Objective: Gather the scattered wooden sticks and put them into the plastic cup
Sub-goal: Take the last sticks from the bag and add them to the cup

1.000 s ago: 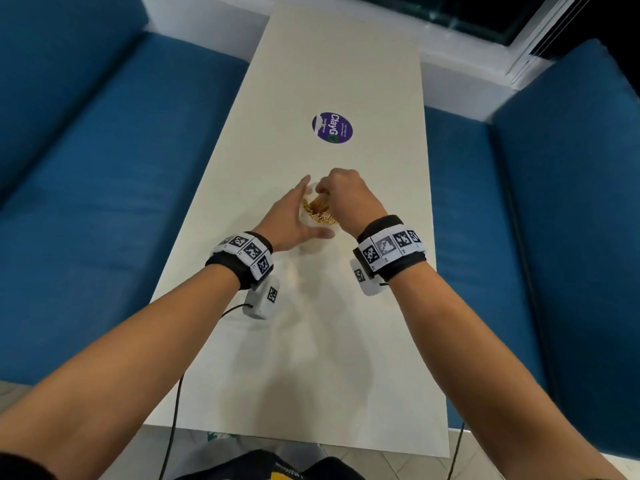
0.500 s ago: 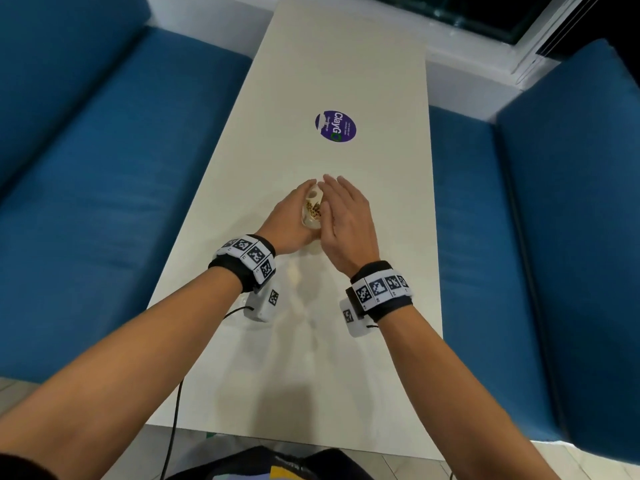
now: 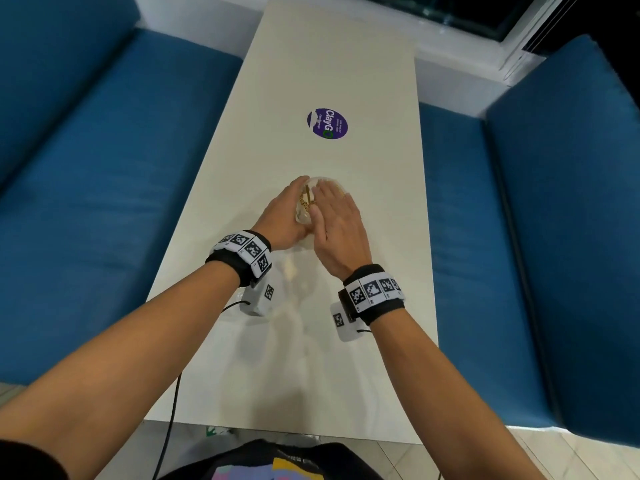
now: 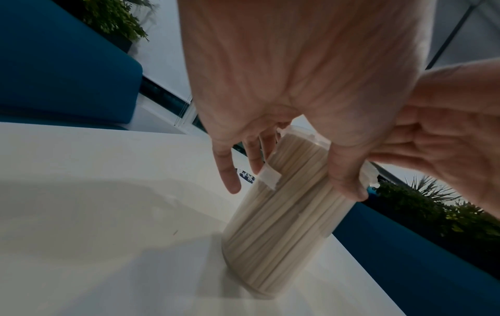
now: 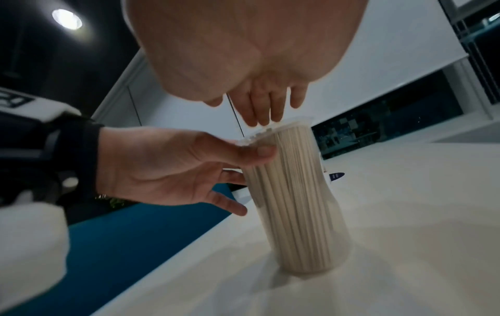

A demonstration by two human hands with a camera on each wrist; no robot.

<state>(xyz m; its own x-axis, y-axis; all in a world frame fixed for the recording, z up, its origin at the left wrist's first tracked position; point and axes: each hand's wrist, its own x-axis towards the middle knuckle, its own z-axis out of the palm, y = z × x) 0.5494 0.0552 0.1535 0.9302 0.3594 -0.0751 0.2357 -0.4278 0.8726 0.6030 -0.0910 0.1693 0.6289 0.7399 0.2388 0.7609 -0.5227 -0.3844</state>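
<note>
A clear plastic cup [image 5: 297,203] packed with pale wooden sticks [image 4: 284,213] stands upright on the white table [image 3: 311,358]. My left hand [image 3: 285,213] grips the cup from its left side, thumb just under the rim and fingers round the far side. My right hand [image 3: 334,216] lies flat over the cup's mouth, and its straight fingertips [image 5: 264,115] touch the tops of the sticks. From the head view only a sliver of the cup [image 3: 304,206] shows between the two hands. No loose sticks show on the table.
A round purple sticker [image 3: 327,123] lies on the table beyond the cup. Blue cushioned benches [image 3: 104,202] [image 3: 536,237] run along both long sides. A thin black cable [image 3: 173,410] hangs off the near edge from my left wrist.
My right hand, curled over the cup's mouth a second ago, has flattened out and drawn back toward me, fingers now resting on the stick tops. The left hand has kept its hold.
</note>
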